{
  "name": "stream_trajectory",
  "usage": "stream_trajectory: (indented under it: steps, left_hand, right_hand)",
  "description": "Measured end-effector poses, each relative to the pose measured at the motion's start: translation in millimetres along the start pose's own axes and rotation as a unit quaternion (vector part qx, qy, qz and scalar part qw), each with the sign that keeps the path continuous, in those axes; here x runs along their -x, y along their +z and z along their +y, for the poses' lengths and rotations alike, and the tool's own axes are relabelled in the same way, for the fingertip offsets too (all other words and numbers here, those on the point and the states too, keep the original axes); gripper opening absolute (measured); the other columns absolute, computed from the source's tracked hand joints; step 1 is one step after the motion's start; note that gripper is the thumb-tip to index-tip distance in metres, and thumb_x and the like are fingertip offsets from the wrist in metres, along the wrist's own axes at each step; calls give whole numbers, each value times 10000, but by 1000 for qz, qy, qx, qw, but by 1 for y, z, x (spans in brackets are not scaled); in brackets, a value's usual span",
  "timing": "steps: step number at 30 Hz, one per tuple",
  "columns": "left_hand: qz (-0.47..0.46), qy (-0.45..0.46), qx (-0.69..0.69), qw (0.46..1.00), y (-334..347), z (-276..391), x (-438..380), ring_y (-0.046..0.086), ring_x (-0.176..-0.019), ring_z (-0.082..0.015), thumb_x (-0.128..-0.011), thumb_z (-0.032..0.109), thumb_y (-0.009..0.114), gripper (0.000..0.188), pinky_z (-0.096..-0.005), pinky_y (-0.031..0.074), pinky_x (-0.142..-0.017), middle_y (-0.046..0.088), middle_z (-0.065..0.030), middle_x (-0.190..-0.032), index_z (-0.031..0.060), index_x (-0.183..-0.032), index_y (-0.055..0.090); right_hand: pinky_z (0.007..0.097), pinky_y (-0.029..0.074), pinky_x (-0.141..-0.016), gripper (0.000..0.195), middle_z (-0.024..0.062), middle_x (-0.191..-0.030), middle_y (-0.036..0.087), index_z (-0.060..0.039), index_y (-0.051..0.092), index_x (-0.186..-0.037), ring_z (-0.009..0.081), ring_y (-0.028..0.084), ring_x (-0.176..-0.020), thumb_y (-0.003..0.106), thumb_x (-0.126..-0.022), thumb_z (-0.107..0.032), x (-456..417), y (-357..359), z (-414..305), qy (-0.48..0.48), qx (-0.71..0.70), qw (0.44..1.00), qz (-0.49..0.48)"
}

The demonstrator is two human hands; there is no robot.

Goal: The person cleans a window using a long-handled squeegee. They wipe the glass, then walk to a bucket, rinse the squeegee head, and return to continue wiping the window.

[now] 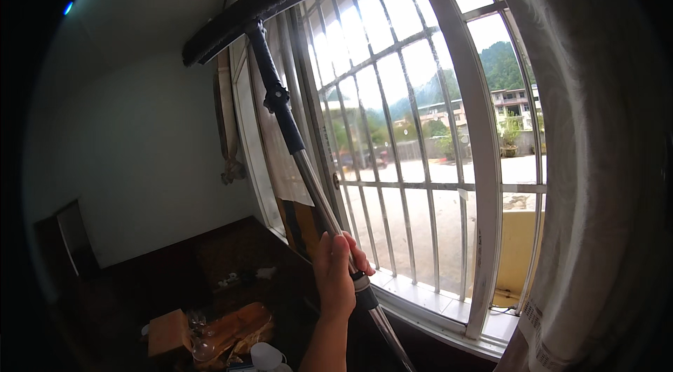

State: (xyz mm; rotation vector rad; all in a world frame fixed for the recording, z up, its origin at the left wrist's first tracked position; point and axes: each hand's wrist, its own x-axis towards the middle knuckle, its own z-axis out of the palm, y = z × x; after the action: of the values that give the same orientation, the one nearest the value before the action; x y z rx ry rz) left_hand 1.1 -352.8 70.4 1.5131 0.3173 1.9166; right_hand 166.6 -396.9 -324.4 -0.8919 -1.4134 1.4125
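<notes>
My left hand [336,267] is wrapped around the steel telescopic pole [320,196] of a window squeegee, just above the pole's dark locking collar [364,290]. The pole slants up and to the left. At its top, a black T-shaped squeegee head [252,12] carries a dark fuzzy pad along one side and a blade along the other. A dark jointed neck [277,96] links head and pole. The head appears over the upper left part of the barred window [389,109]; whether it touches the glass I cannot tell. My right hand is out of view.
A pale curtain [573,161] hangs at the right, and a tied curtain [227,135] at the left. Below stand a cardboard box [168,332], a carved wooden tray [236,327] with glassware and a white container [265,356]. The tiled sill [447,306] runs under the window.
</notes>
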Motion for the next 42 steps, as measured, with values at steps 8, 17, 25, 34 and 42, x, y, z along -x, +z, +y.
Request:
stream_trajectory:
  steps: [8,17,25,34,42]
  left_hand:
    - [-8,-62,110,992,-10,13,-79,426,-578,-77,-1001,453,388,491,-220,393,-499,547,-19,-807,24,-1200,520]
    - [-40,-13,129,991,-14,0,-113,341,-506,-94,-1006,255,442,256,-242,287,-443,444,-32,-699,33,-889,493]
    - [-194,-62,164,965,-48,0,-136,263,-513,-87,-1021,227,398,285,-232,254,-464,306,-4,-649,-19,-896,473]
    - [-56,-87,127,986,12,-20,-78,218,-448,-53,-1029,391,329,454,-199,201,-371,282,36,-596,8,-994,570]
    - [-63,-88,131,985,16,-3,-35,235,-445,-45,-989,381,474,303,-199,191,-366,337,40,-613,87,-941,531]
  right_hand:
    - [239,394,-593,296,-56,-703,489,-38,573,-820,50,444,-682,687,-875,-306,21,-37,-12,-34,74,997,12]
    - [282,452,-737,400,33,-832,564,-37,549,-1007,133,532,-800,750,-803,-316,21,-47,-50,-54,175,983,9]
    - [331,519,-712,350,111,-867,636,-27,582,-944,196,638,-819,412,-1007,-327,-19,-73,-194,-269,-170,940,123]
    - [343,520,-796,435,121,-1000,647,5,524,-1210,214,638,-962,470,-987,-365,-83,-28,-267,-237,-89,967,-21]
    - [351,437,-559,371,101,-656,543,-20,505,-755,234,587,-631,719,-807,-318,-74,10,-302,-365,340,867,-7]
